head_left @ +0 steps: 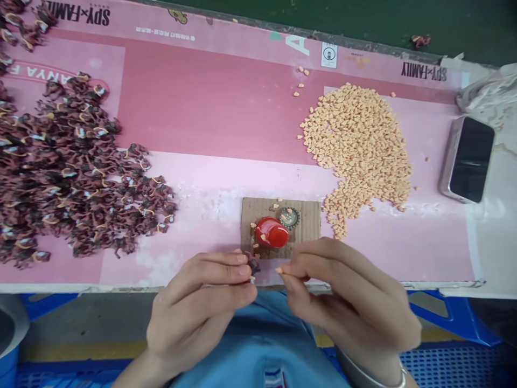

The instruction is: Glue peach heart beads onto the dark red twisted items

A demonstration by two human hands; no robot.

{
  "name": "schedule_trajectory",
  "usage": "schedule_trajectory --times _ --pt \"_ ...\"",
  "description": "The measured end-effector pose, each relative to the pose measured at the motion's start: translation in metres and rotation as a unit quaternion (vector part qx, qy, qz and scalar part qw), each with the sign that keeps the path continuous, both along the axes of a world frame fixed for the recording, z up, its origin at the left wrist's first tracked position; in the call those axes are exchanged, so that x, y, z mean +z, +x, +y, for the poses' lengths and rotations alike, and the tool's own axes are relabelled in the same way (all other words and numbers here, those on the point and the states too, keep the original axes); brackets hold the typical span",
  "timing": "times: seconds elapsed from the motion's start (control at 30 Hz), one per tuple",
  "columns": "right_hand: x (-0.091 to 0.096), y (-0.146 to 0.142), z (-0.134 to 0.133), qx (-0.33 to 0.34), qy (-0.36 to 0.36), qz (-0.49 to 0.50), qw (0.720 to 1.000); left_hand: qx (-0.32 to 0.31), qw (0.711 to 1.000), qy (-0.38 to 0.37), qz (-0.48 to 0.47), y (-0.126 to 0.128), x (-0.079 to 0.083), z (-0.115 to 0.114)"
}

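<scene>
Near the front edge of the table, my left hand (pixel 205 302) pinches a small dark brown figurine (pixel 253 263) between thumb and fingers. Across a narrow gap, my right hand (pixel 347 296) holds a tiny tan plastic piece (pixel 279 270) at its thumb and fingertip. Just beyond both hands lies a wooden block (pixel 309 218) carrying a red cap-like container (pixel 271 233) and a metal bottle cap (pixel 289 217). A few tan pieces are scattered on the block. What the figurine depicts is too small to make out.
A large heap of similar brown figurines (pixel 81 167) covers the left side. At the right is a pile of tan pieces (pixel 359 145). A phone (pixel 468 159) lies farther right, by a crumpled plastic bag (pixel 490 91). One figurine (pixel 420 40) sits on the green surface behind.
</scene>
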State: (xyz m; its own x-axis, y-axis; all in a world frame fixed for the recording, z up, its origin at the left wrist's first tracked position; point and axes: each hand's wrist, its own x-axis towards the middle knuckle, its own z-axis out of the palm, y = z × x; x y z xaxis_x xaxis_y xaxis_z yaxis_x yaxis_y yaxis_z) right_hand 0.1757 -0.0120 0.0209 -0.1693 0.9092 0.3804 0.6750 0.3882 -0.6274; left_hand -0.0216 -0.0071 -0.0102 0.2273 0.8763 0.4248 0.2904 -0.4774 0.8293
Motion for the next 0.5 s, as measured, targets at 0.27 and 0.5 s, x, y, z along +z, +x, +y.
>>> schedule_trajectory --times 0.27,0.5 --pt "-0.006 -0.007 0.004 0.026 -0.015 0.024 0.999 -0.002 1.000 0.003 0.013 -0.001 0.005 0.001" --pt "-0.002 -0.012 -0.014 -0.016 0.058 -0.120 0.991 0.032 0.997 0.065 0.009 0.008 -0.001 -0.002"
